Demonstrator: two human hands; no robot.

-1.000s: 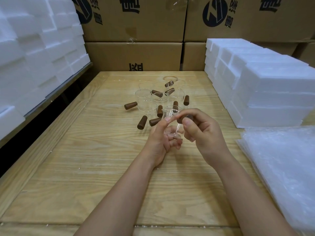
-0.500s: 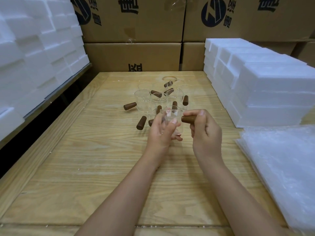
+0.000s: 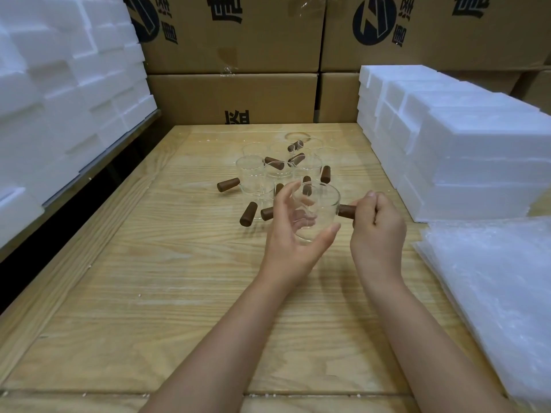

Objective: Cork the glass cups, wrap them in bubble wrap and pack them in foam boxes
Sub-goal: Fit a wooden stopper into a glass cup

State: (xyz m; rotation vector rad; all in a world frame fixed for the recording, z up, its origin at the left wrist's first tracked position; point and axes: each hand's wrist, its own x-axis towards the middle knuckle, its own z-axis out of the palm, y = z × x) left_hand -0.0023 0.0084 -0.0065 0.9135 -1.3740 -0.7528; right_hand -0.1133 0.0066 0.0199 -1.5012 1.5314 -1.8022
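Note:
My left hand (image 3: 290, 231) cradles a clear glass cup (image 3: 319, 210) from below and the left, held above the wooden table (image 3: 167, 293). My right hand (image 3: 377, 225) is closed around a brown cork (image 3: 346, 210) whose end touches the cup's right side. Behind the hands stand several more glass cups (image 3: 252, 171), with brown corks (image 3: 249, 214) lying loose on the table and some resting on the cups. White foam boxes (image 3: 465, 162) are stacked at the right, and a pile of bubble wrap sheets (image 3: 495, 293) lies at the near right.
More foam boxes (image 3: 59, 93) are stacked on a shelf along the left. Cardboard cartons (image 3: 232, 93) form a wall at the back. A dark gap runs between the left shelf and the table.
The hands have moved apart. The cup has turned in my left hand, and my right hand now holds the cork against the cup's right side.

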